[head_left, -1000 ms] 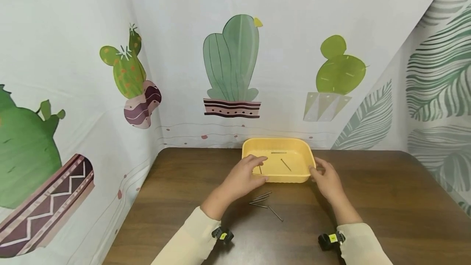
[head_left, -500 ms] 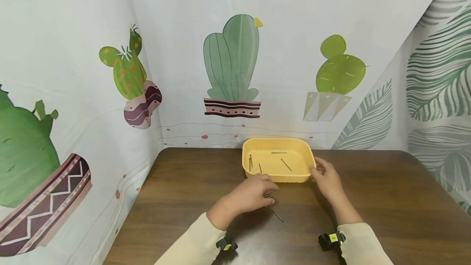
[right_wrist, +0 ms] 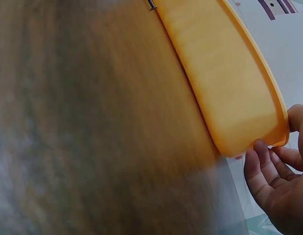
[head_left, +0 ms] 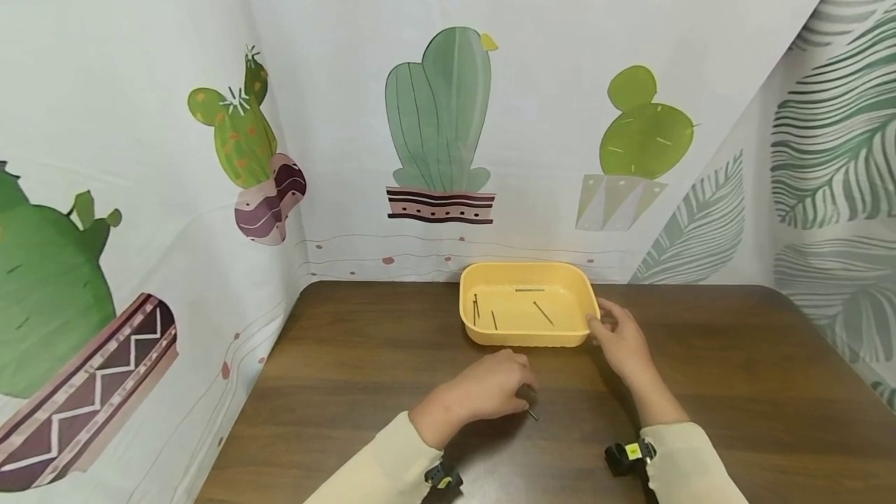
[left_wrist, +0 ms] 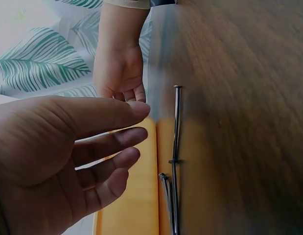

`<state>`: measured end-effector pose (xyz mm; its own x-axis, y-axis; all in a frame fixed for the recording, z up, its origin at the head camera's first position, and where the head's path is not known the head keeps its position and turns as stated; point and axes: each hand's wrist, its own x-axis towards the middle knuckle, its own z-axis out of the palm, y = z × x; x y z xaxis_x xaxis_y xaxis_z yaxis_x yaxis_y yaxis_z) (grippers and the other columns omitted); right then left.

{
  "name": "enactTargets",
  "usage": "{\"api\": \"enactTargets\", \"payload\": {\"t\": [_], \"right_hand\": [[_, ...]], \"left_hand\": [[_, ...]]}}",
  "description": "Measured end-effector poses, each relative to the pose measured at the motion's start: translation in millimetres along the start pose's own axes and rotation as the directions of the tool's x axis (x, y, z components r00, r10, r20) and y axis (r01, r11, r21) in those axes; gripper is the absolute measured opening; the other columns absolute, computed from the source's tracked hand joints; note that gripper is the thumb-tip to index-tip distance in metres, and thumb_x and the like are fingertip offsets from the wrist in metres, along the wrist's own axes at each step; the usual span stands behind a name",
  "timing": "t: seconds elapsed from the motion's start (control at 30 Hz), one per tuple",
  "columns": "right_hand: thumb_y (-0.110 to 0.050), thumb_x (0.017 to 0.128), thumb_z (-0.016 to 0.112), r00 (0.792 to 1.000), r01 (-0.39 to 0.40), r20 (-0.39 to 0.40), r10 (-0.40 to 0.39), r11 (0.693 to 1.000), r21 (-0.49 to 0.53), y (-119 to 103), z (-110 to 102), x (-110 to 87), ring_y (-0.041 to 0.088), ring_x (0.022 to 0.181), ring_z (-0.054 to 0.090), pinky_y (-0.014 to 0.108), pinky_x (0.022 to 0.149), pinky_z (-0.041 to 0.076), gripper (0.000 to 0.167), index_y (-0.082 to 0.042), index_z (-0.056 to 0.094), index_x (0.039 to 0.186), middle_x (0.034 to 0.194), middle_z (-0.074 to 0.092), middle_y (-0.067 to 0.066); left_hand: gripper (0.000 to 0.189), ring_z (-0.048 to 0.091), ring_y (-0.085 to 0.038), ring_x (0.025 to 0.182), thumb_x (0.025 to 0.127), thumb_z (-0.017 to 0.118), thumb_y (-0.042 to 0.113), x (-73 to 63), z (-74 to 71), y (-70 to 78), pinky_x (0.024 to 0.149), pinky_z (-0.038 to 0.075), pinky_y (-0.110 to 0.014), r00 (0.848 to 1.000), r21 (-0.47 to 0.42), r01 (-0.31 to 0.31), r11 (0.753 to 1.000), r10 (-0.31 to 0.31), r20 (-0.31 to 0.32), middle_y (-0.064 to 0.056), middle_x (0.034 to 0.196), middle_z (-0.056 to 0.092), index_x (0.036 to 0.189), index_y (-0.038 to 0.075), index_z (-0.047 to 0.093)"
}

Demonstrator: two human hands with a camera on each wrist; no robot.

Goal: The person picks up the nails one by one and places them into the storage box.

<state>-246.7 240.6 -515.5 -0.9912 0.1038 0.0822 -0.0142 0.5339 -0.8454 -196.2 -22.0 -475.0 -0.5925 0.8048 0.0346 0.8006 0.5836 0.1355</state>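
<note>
My left hand [head_left: 486, 387] hovers low over the table in front of the yellow plastic tray [head_left: 532, 339]. Its fingers are loosely bent and hold nothing, with thumb and forefinger a little apart in the left wrist view. Beside them several long nails [left_wrist: 176, 122] lie on the wood, not touched. From the head only the end of one nail [head_left: 533, 414] shows past the fingers; the hand hides the others. At the tray's right end my right hand [head_left: 621, 338] grips the rim, thumb and fingertips against the wall [right_wrist: 249, 117]. Several nails [head_left: 544, 313] lie spread inside the tray.
The dark wooden table [head_left: 350, 379] reaches back to a white cloth [head_left: 336, 99] printed with cacti and leaves. The tray stands near the table's back edge. Each wrist carries a small black camera [head_left: 443, 477].
My left hand has come out from over the tray, moving toward me and rightward above the loose nails. Nails at the tray's left side are now uncovered. The right hand stays at the rim.
</note>
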Motion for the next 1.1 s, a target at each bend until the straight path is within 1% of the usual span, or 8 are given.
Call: {"api": "enactTargets", "payload": {"t": [0.13,0.23,0.4,0.5,0.7,0.8,1.0,1.1], "right_hand": [[-0.025,0.104,0.055,1.000,-0.002,0.001,0.002,1.000,-0.006,0,0,0.0,0.028,0.098,0.067,0.023,0.072,0.057,0.055,0.005,0.042,0.148,0.131,0.050,0.026],[-0.025,0.104,0.055,1.000,0.000,0.000,0.000,1.000,-0.006,-1,0,-0.1,0.028,0.099,0.067,0.022,0.071,0.057,0.056,0.005,0.042,0.149,0.130,0.050,0.025],[-0.027,0.104,0.055,1.000,0.001,0.008,-0.001,1.000,-0.001,-1,0,-0.8,0.032,0.104,0.065,0.024,0.073,0.058,0.057,0.005,0.041,0.149,0.131,0.050,0.025],[-0.028,0.104,0.054,1.000,0.000,0.009,0.000,1.000,-0.001,-1,-1,-1.0,0.033,0.103,0.066,0.026,0.074,0.059,0.057,0.005,0.041,0.149,0.131,0.049,0.025],[-0.026,0.104,0.055,1.000,0.004,0.005,-0.004,1.000,-0.003,-2,-2,0.7,0.027,0.098,0.066,0.025,0.073,0.058,0.057,0.005,0.041,0.149,0.131,0.050,0.026],[-0.026,0.104,0.055,1.000,0.000,0.006,0.000,1.000,-0.011,-1,-2,1.0,0.024,0.096,0.066,0.024,0.072,0.058,0.056,0.005,0.042,0.149,0.132,0.050,0.026],[-0.029,0.104,0.055,1.000,-0.006,0.011,0.006,1.000,-0.019,0,-2,0.7,0.029,0.099,0.066,0.024,0.072,0.057,0.057,0.004,0.041,0.149,0.132,0.049,0.025],[-0.029,0.104,0.054,1.000,-0.007,0.010,0.007,1.000,-0.017,0,-2,1.3,0.029,0.099,0.066,0.023,0.072,0.057,0.057,0.004,0.042,0.149,0.132,0.049,0.025]], "left_hand": [[0.017,0.060,-0.003,0.093,0.084,0.080,0.024,0.1,0.8,1.3,0.090,0.045,-0.016,1.000,0.012,-0.012,1.000,0.012,0.025,0.013,0.100,0.071,0.102,0.025,0.079],[0.016,0.059,-0.001,0.091,0.084,0.080,0.024,1.0,2.1,1.4,0.088,0.043,-0.016,0.999,0.028,-0.016,0.999,0.016,0.028,0.014,0.097,0.070,0.099,0.026,0.079],[0.012,0.057,0.001,0.085,0.083,0.080,0.023,2.5,5.3,1.6,0.085,0.042,-0.015,0.999,0.021,-0.005,1.000,0.004,0.050,0.017,0.091,0.068,0.093,0.029,0.079],[0.012,0.057,0.001,0.085,0.083,0.079,0.021,3.4,7.4,1.7,0.086,0.042,-0.014,0.998,0.016,-0.002,1.000,0.001,0.061,0.018,0.090,0.068,0.092,0.029,0.079],[0.014,0.058,0.001,0.085,0.082,0.080,0.020,3.5,10.2,1.2,0.085,0.043,-0.014,0.999,0.044,0.000,0.999,-0.002,0.043,0.019,0.089,0.068,0.091,0.030,0.079],[0.013,0.057,0.001,0.082,0.082,0.079,0.020,3.7,11.5,1.1,0.083,0.043,-0.014,0.999,0.039,0.008,0.999,-0.009,0.045,0.019,0.088,0.067,0.090,0.030,0.079],[0.012,0.055,0.001,0.081,0.082,0.079,0.021,5.0,15.3,0.8,0.081,0.042,-0.014,0.999,0.039,0.003,0.999,-0.005,0.043,0.018,0.086,0.065,0.089,0.030,0.079],[0.010,0.055,0.001,0.080,0.083,0.079,0.022,5.2,16.3,0.7,0.081,0.042,-0.013,0.999,0.047,-0.002,0.999,0.001,0.037,0.018,0.085,0.064,0.087,0.031,0.079]]}}
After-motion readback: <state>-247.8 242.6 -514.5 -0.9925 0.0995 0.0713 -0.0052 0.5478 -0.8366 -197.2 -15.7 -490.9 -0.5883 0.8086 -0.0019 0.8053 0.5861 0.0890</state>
